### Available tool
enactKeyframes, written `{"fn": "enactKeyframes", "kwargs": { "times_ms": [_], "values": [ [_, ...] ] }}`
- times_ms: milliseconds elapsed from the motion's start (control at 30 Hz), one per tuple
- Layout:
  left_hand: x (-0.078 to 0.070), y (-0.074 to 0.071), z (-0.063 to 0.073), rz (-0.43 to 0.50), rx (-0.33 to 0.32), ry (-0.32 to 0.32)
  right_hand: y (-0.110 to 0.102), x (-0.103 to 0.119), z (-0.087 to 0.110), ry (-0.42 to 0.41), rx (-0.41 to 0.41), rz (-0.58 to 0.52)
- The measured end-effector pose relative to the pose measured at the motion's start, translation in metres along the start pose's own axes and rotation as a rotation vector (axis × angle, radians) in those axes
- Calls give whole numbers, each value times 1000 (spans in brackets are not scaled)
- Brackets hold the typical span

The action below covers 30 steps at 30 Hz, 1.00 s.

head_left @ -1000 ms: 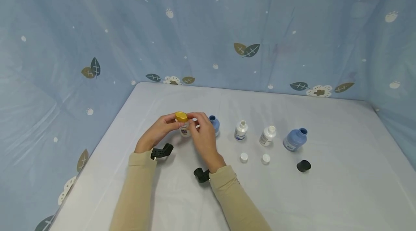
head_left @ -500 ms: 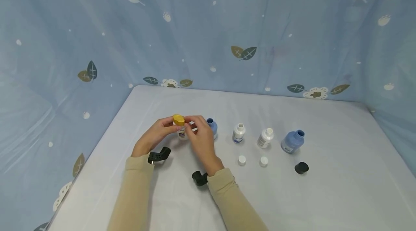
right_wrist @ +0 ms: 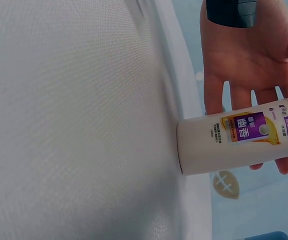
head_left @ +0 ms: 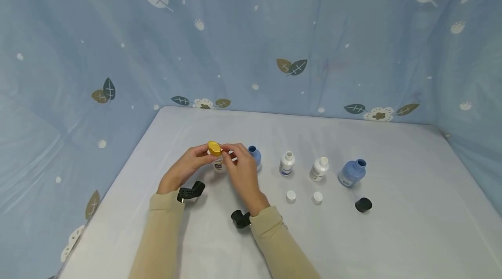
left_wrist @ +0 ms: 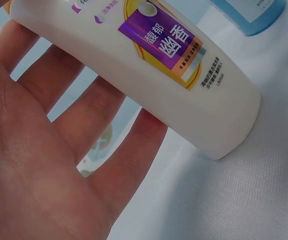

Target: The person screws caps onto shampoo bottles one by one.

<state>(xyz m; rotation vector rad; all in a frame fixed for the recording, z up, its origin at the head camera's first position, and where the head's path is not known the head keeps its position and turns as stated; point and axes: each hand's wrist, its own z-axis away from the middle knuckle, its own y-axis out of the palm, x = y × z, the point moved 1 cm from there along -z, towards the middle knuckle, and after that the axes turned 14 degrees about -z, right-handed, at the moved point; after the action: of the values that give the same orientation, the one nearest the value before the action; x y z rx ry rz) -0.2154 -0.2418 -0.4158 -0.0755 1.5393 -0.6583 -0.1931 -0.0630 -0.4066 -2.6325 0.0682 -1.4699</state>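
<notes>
Between my hands stands a white toiletry bottle (head_left: 218, 166) with a yellow cap (head_left: 214, 148) and a purple-and-yellow label. My left hand (head_left: 183, 168) grips its upper part, thumb in front; in the left wrist view its fingers (left_wrist: 93, 117) pass behind the white bottle (left_wrist: 184, 107). On the cap's right side, the thumb and forefinger of my right hand (head_left: 244, 175) pinch at the cap's edge; where exactly their tips press is hard to see. The right wrist view shows the bottle (right_wrist: 199, 147) and my left hand (right_wrist: 249, 60), with the cap and right fingers out of frame.
Behind my right hand a blue bottle (head_left: 255, 156) is partly hidden. Rightward stand two uncapped white bottles (head_left: 286, 164) (head_left: 319, 169) and another open blue bottle (head_left: 351, 173). Two white caps (head_left: 290, 196) (head_left: 317, 198) and a black cap (head_left: 363, 205) lie before them.
The yellow cap has turned a little relative to the bottle, under my fingers. Both hands keep their hold. The whole head view has shifted slightly; the other bottles and caps stay put.
</notes>
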Motion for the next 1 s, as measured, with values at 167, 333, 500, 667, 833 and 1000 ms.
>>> {"fn": "enactKeyframes", "kwargs": {
  "times_ms": [167,333,500,667,833,1000],
  "values": [
    [1,2,-2,8,3,-5,-1,0,1,-16,3,-2],
    [0,1,-3,6,14,21,-1,0,1,-37,2,-7],
    [-1,0,-3,32,12,24,0,0,0,-21,9,-18],
    [-2,0,-1,59,20,20,1,0,0,8,32,-8],
    [-3,0,-2,35,25,8,2,0,0,42,53,-12],
    [-4,0,-2,32,37,18,2,0,0,17,67,-27]
  ]
}}
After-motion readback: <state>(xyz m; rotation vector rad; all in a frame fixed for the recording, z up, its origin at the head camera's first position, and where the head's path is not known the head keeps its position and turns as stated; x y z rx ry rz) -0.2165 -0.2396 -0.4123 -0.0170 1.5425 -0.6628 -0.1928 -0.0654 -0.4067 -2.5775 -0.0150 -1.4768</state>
